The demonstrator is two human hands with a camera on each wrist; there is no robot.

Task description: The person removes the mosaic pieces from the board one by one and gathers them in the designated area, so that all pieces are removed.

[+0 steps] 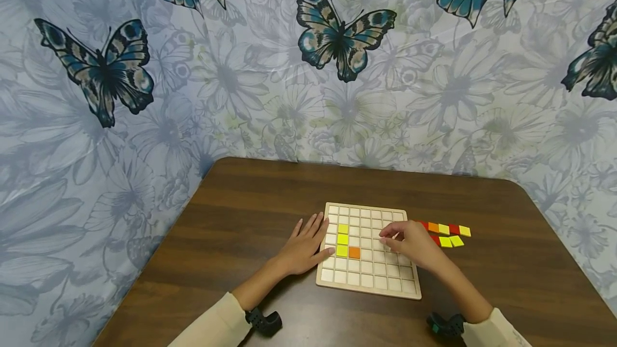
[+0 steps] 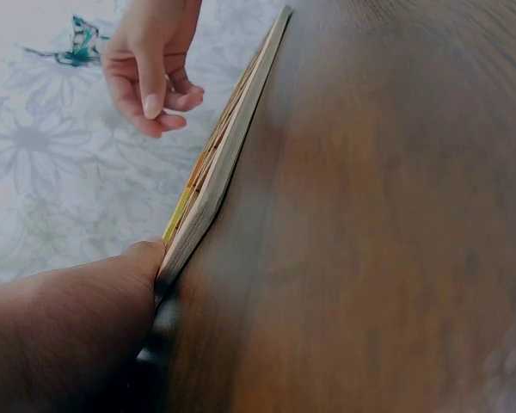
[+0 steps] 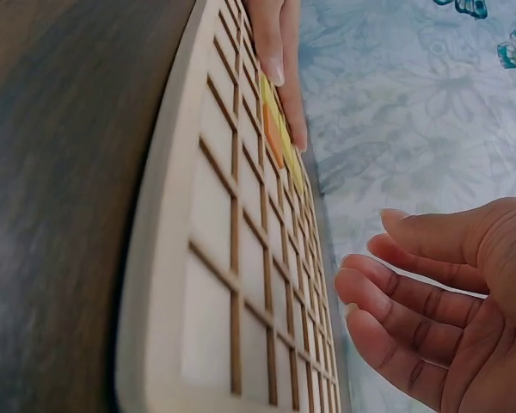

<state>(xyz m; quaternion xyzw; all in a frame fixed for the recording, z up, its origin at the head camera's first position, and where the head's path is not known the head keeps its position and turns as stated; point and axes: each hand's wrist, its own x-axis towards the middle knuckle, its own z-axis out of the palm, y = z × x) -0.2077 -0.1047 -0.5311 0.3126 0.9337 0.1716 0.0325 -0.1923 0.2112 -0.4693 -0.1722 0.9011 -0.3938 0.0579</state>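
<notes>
A light wooden grid board (image 1: 368, 292) lies on the table. Three yellow squares (image 1: 343, 239) form a column in its left part, with one orange square (image 1: 354, 253) to the right of the lowest. My left hand (image 1: 303, 245) rests at the board's left edge, fingers straight and thumb reaching over the rim. Above the board's right side hovers my right hand (image 1: 412, 240), fingers loosely bent. The right wrist view shows the right hand's thumb and fingers (image 3: 396, 314) apart, with nothing visible between them; the board's surface (image 3: 208, 331) is beside them.
Two short rows of loose red, orange and yellow squares (image 1: 443, 228) lie right of the board, partly hidden by the right hand. The brown wooden table (image 1: 241, 202) ends at the back against a cloth (image 1: 231, 90) printed with butterflies and flowers.
</notes>
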